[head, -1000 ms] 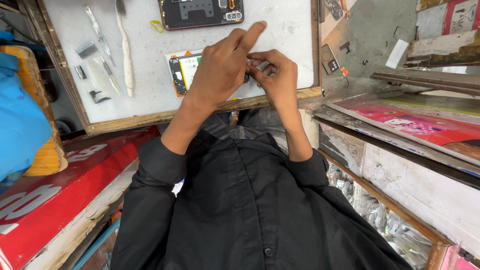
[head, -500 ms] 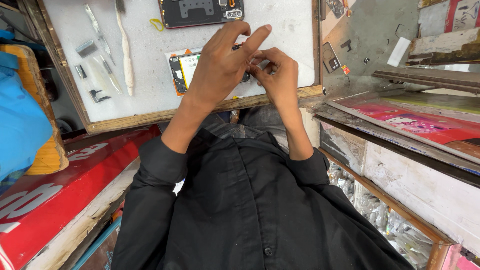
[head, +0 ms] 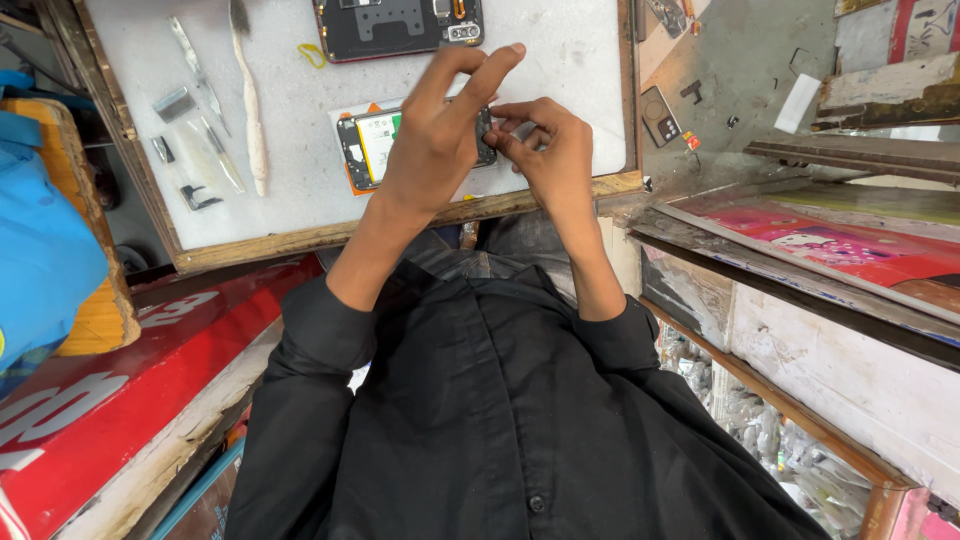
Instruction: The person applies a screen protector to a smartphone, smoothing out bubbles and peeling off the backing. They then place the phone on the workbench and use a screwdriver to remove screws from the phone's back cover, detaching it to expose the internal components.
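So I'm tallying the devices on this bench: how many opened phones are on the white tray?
2: one opened phone lies at the tray's far edge, and another lies under the hands, partly covered. More may be hidden beneath them.

Even, soft daylight from above, no harsh glare. White work board (head: 300, 150) bright, slightly washed out. Faint shadow under left hand (head: 435, 140) and right hand (head: 555, 160). Black shirt (head: 480, 420) swallows detail (folds barely readable). Wide-angle bending at edges; fingertips slightly soft.
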